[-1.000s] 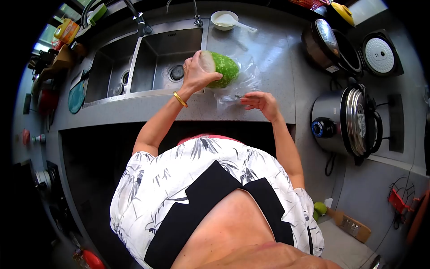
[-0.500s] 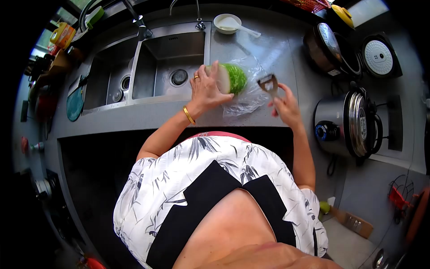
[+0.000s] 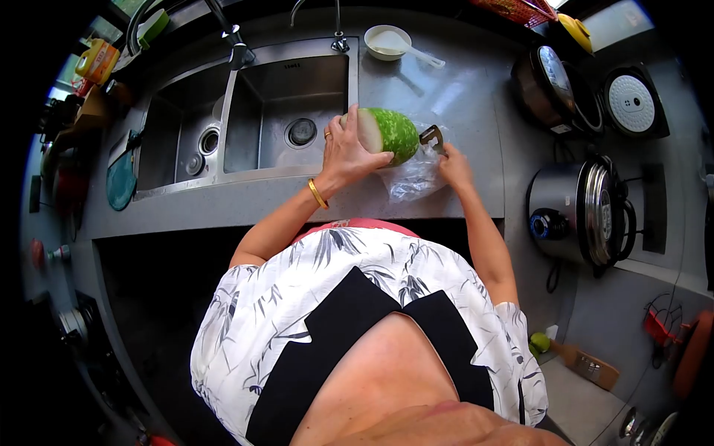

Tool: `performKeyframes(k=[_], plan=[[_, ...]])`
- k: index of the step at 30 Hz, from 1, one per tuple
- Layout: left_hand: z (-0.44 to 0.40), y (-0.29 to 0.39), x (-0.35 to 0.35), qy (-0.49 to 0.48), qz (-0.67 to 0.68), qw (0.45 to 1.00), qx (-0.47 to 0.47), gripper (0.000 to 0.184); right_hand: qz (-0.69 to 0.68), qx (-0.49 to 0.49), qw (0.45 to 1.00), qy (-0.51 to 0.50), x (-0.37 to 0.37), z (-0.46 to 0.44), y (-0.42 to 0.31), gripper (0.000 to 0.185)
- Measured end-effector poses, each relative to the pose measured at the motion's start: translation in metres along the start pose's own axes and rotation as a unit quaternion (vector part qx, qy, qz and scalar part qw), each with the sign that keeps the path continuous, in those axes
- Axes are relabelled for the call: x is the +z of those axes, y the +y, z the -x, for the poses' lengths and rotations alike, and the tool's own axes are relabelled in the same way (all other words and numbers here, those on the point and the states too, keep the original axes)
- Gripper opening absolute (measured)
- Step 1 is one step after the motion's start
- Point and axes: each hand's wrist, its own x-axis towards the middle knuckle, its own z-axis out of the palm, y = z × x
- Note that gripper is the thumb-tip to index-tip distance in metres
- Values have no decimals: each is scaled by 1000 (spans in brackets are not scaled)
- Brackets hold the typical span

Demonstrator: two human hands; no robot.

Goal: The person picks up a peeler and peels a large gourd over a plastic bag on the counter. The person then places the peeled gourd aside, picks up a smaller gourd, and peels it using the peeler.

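My left hand (image 3: pixel 346 153) is wrapped round the pale cut end of a speckled green gourd (image 3: pixel 396 135), a ring and a gold bangle on that arm. The gourd lies tilted at the right edge of the sink, over the counter. In my right hand (image 3: pixel 454 165) is a peeler (image 3: pixel 431 137), its dark metal head close to the gourd's uncut end; whether they touch I cannot tell. A crumpled clear plastic bag (image 3: pixel 413 181) spreads on the counter under and beside the gourd, partly hidden by my right hand.
A double steel sink (image 3: pixel 288 111) with taps is on the left. A white bowl (image 3: pixel 377 55) with a white spoon (image 3: pixel 416 52) stands behind the gourd. To the right are a pressure cooker (image 3: pixel 554 215) and an open rice cooker (image 3: pixel 541 85). A teal board (image 3: pixel 122 182) leans at far left.
My right hand has brought the peeler left, up to the gourd's end. The gourd has turned to show more green skin. The plastic bag looks more bunched together.
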Motion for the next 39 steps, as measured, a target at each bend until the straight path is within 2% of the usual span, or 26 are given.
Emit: performKeyframes(k=[2,5,7,11,14,18,21,27,34,36,39], plan=[[-3,6,4,6,-27,1000,-2,115,-23,-81,994,69,-16,-4,8,15],[-5,15,6,-16,-71,997,-17,120,-75,-146,981,104,-78,-6,-26,28],[-8,12,7,-22,-85,996,-6,124,-39,-178,975,126,-106,-12,-46,35],[-3,4,6,-34,-78,996,24,129,-20,-263,953,150,-109,-25,-70,43],[5,5,10,-16,-66,997,20,130,36,-315,940,126,-95,-37,-83,43],[7,6,7,6,-54,998,16,128,5,-367,928,60,-85,-55,-102,43],[11,9,9,15,-55,998,16,124,42,-409,912,0,-87,-58,-119,45],[9,12,9,34,-48,998,15,109,108,-445,887,-55,-79,-69,-137,46],[10,12,6,21,-41,999,19,109,30,-479,876,-42,-49,-82,-112,45],[14,12,7,25,-39,998,41,108,-29,-474,879,-43,-38,-79,-99,44],[13,-2,-9,25,-4,999,42,104,-40,-417,908,-34,-26,-87,-88,43]])
